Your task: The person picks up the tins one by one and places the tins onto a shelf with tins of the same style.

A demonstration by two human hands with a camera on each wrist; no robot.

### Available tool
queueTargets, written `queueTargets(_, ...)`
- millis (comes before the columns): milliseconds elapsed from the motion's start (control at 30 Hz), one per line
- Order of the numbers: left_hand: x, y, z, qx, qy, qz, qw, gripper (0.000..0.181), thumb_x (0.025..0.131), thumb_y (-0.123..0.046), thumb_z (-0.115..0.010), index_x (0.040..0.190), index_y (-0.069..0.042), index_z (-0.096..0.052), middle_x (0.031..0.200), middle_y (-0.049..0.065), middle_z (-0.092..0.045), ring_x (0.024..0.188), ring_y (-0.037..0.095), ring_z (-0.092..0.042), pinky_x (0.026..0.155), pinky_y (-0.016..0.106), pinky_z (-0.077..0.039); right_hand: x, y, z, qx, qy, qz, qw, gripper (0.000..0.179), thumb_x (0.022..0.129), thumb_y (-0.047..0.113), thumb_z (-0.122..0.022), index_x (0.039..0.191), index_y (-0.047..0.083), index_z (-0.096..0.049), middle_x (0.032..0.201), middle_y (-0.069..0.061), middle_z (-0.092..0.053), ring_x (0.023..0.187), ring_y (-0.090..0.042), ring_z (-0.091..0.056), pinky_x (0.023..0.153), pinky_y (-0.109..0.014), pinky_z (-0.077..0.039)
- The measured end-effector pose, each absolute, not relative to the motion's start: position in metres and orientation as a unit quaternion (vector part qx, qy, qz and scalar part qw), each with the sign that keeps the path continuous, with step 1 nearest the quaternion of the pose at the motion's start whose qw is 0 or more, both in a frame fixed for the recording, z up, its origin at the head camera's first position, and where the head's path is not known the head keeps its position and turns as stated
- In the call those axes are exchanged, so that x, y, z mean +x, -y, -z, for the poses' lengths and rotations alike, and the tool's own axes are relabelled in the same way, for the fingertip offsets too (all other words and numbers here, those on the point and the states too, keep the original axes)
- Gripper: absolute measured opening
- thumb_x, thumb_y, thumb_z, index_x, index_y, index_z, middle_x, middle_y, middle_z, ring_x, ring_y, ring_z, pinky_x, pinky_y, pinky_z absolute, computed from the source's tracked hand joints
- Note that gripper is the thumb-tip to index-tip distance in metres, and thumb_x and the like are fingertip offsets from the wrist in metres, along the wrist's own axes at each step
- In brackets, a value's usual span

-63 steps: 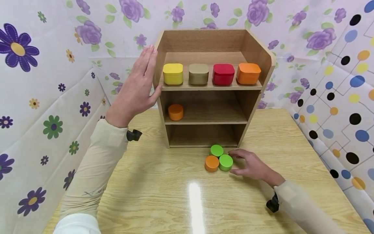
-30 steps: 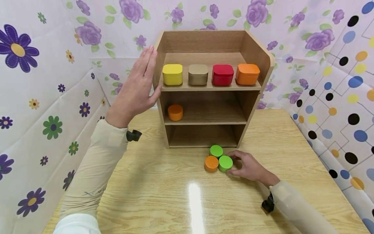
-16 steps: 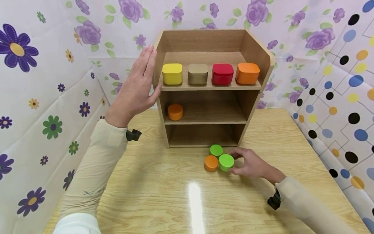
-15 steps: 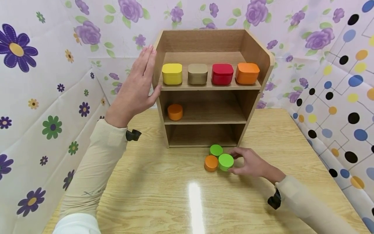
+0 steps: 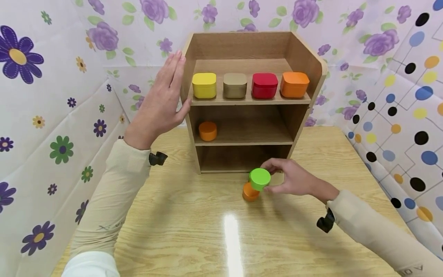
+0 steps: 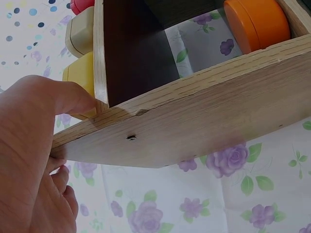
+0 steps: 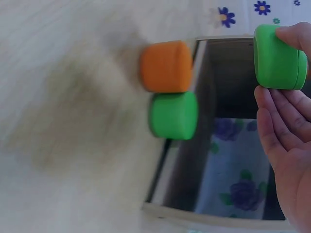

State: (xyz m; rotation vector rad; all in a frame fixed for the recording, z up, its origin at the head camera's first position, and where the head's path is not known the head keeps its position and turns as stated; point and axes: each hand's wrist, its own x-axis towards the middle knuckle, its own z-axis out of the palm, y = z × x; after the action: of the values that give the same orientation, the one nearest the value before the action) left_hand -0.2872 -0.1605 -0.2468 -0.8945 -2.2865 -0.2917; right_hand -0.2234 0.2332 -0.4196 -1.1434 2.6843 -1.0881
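My right hand (image 5: 294,179) pinches a green round lidded container (image 5: 260,179) between thumb and fingers, held up off the table in front of the shelf's bottom compartment. Beneath it on the table stands an orange round container (image 5: 250,193). Beside that is a second green one (image 7: 174,115), mostly hidden in the head view but plain in the right wrist view. My left hand (image 5: 157,102) lies with straight fingers along the left side panel of the wooden shelf (image 5: 242,102). Its thumb (image 6: 73,99) touches the front edge near the yellow container.
Yellow (image 5: 204,86), grey-brown (image 5: 235,86), red (image 5: 264,86) and orange (image 5: 294,85) rounded-square containers line the top shelf. One orange round container (image 5: 208,131) sits at the left of the middle shelf. Patterned walls (image 5: 387,111) enclose the wooden table (image 5: 180,215).
My right hand has taken hold of the nearer green container and lifted it up and leftward, over the other two on the table. The left hand has stayed against the shelf.
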Motion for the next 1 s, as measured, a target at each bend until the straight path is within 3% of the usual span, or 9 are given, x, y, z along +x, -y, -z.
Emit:
queueTargets(400,-0.288,0.158,0.246,-0.335,0.879,0.11,0.322,0.084,0.101,-0.013,-0.061,0.167,0.005,-0.012,0.177,0.021,-0.011,0.167,0.034,-0.009,0.138,0.039,-0.006,-0.24,-0.208,0.376,-0.37,-0.866,0.338,-0.005,0.05,0.081,0.027,-0.092,0.123,0.014,-0.069,0.116,0.006,-0.075,0.102,-0.008,-0.072,0.094,-0.035,-0.064)
queueTargets(1000,-0.287,0.161,0.247,-0.338,0.876,0.112,0.325,0.084,0.1,-0.012,-0.061,0.167,0.006,-0.013,0.177,0.021,-0.011,0.167,0.035,-0.01,0.138,0.04,-0.007,-0.277,-0.175,0.354,-0.336,-0.872,0.355,-0.04,0.052,0.082,0.026,-0.09,0.125,0.007,-0.068,0.117,-0.006,-0.075,0.104,-0.021,-0.073,0.098,-0.041,-0.063)
